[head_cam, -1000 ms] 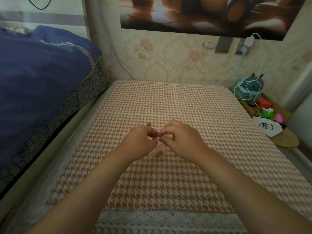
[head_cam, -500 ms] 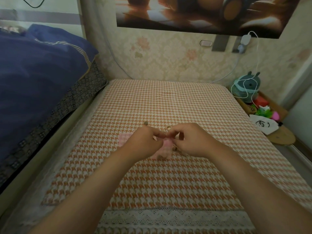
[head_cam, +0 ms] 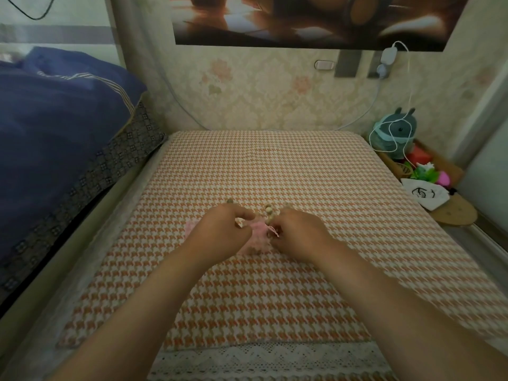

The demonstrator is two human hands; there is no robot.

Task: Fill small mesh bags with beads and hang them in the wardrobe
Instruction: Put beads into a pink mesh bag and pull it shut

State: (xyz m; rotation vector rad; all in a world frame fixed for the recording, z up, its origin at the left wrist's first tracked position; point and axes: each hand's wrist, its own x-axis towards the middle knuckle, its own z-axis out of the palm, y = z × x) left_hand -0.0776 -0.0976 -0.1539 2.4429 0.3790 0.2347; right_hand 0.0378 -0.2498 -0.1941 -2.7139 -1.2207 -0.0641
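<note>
Frame centre: left hand (head_cam: 220, 232) and right hand (head_cam: 298, 235) pinched pink mesh bag (head_cam: 258, 235), apparently opening mouth; beads (head_cam: 268, 209) next.

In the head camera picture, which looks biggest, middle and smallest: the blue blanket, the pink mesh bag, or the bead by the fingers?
Largest to smallest, as they look:
1. blue blanket, filling the left side
2. pink mesh bag, partly hidden between the left hand and right hand
3. bead, tiny
</note>
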